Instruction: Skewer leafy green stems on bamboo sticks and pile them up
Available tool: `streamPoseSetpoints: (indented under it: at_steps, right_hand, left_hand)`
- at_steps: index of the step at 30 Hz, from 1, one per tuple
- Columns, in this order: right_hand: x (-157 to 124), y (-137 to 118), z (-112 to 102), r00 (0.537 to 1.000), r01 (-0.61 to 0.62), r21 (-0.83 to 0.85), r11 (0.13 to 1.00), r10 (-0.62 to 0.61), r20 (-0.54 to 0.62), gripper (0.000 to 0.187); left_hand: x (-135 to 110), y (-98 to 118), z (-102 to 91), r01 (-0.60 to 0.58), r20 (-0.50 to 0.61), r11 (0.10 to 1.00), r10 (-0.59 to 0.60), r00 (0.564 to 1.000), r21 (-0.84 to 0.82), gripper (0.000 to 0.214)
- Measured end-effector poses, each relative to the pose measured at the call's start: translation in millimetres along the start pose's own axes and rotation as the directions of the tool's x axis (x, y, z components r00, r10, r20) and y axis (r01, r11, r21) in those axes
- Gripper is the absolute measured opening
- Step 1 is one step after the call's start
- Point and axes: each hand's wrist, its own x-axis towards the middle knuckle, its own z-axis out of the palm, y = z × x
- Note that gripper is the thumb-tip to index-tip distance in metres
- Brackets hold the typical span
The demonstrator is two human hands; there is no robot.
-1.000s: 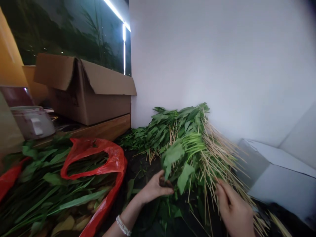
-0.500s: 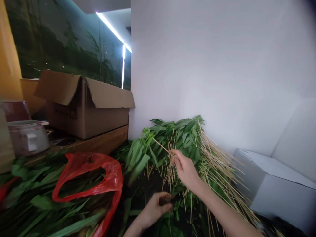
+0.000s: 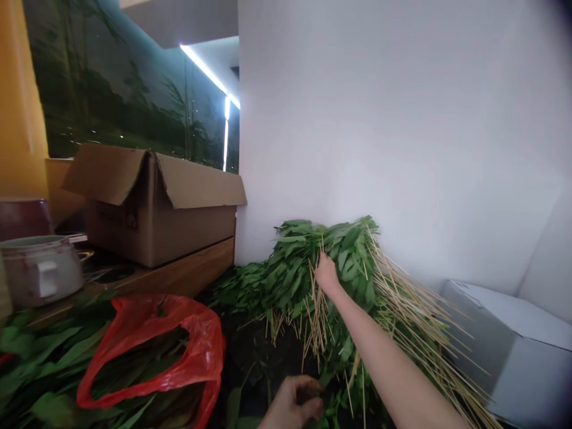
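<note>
My right hand point(image 3: 326, 274) reaches out over a heap of leafy greens point(image 3: 290, 256) threaded on thin wooden skewers point(image 3: 318, 316). Its fingers are closed around a skewer whose tip shows just above them, and its leaves merge with the heap. Low in the view, my left hand point(image 3: 297, 402) is loosely curled, with a gap between thumb and fingers and nothing visible inside. Loose green stems and leaves point(image 3: 333, 411) lie beside it on a dark surface. More bare skewer ends point(image 3: 411, 298) fan out to the right.
At the left, a red plastic bag point(image 3: 201, 333) lies around loose long leaves point(image 3: 58, 357). Behind it, an open cardboard box point(image 3: 192, 220) and a white mug-like pot point(image 3: 40, 271) stand on a wooden ledge. A white box point(image 3: 527, 357) sits at the right, against a pale wall point(image 3: 393, 119).
My right hand has carried the leafy skewer from the left of the heap forward and up onto it. My left hand sits slightly lower and further right in view.
</note>
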Motion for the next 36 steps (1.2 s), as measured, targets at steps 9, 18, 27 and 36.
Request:
streamPoseSetpoints:
  at_steps: [9,18,27,36]
  right_hand:
    - [-28.7,9.1,-4.2,0.969,-0.019,-0.161,0.987,0.058,0.239,0.035]
    - [-184.5,23.2,-73.0,0.894,0.294,-0.014,0.956,-0.27,0.357,0.026]
    - [-260.6,23.8,-34.5,0.82,0.33,0.161,0.93,-0.367,0.439,0.025]
    - [-245.6,-10.7,29.1,0.805,0.391,0.179,0.903,-0.43,0.409,0.011]
  left_hand:
    - [5.1,14.8,-8.4,-0.045,-0.069,0.998,0.042,0.997,-0.038,0.043]
    - [9.7,35.3,-29.7,-0.084,-0.267,0.996,0.079,0.961,-0.008,0.043]
    - [-14.2,77.2,-25.4,-0.17,-0.185,0.965,0.207,0.961,0.2,0.03]
    - [-17.0,76.1,-62.0,0.148,-0.447,0.693,0.273,0.852,0.706,0.029]
